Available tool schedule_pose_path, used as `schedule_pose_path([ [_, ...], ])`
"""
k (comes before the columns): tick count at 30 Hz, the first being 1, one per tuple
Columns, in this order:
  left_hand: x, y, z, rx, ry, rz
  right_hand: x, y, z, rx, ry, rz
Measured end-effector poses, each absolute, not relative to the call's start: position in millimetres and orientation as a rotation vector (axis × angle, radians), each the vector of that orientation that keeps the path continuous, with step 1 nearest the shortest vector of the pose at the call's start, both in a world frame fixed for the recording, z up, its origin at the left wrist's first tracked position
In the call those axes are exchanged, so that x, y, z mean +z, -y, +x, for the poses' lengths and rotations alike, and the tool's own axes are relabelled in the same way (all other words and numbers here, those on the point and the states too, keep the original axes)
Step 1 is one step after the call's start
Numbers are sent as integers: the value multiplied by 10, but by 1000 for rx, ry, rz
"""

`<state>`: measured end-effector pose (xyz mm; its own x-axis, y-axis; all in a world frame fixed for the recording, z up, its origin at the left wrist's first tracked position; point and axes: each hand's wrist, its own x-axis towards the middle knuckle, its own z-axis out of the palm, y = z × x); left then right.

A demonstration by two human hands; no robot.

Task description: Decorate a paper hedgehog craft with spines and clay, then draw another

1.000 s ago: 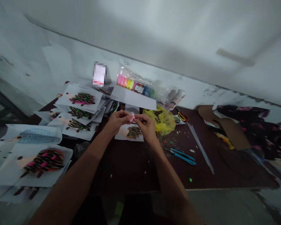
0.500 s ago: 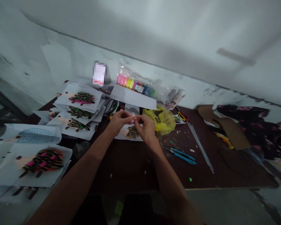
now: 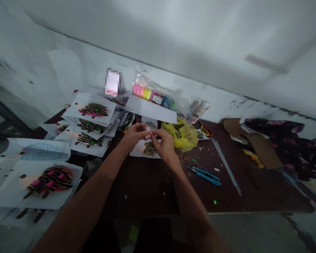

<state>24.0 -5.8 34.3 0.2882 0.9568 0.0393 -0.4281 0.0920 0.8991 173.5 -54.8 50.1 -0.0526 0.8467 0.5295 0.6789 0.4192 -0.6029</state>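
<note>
My left hand (image 3: 135, 136) is closed on a small pink lump (image 3: 147, 129) that looks like modelling clay. Thumb and fingertips of my right hand (image 3: 163, 141) are pinched together right beside it; whether a bit of the pink stuff sits between them is too small to make out. Below both hands lies a sheet with a hedgehog picture (image 3: 149, 149), its back covered in dark striped pieces. Part of that sheet is hidden by my hands. A crumpled yellow plastic bag (image 3: 185, 135) rests just right of my right hand.
Hedgehog pictures are stacked at left (image 3: 93, 109) and front left (image 3: 48, 182). Behind stands a clear bag of coloured clay (image 3: 150, 95). On the right lie blue thread snips (image 3: 206, 175), scissors (image 3: 205, 131), clear sticks (image 3: 228, 167), a yellow cutter (image 3: 253, 158) and brown cardboard (image 3: 263, 147).
More of the pink lump shows at my left fingertips, and my right fingertips have shifted slightly. Both hands stay close together over the sheet.
</note>
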Motion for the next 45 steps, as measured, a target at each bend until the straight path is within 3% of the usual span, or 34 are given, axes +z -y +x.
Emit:
schedule_pose_path([
  [6, 340, 60, 251, 1217, -658, 1070, 456, 475, 1775, 542, 1606, -1369],
  [13, 311, 46, 237, 1146, -662, 1132, 439, 457, 1798, 622, 1549, -1336],
  [33, 315, 19, 252, 1158, -872, 1286, 482, 583, 1654, 107, 1840, -1425],
  [39, 351, 14, 183, 1141, -808, 1111, 508, 491, 1766, 443, 1363, -1284],
  [45, 380, 18, 144, 1139, -758, 979, 540, 473, 1837, 638, 1439, -1254],
])
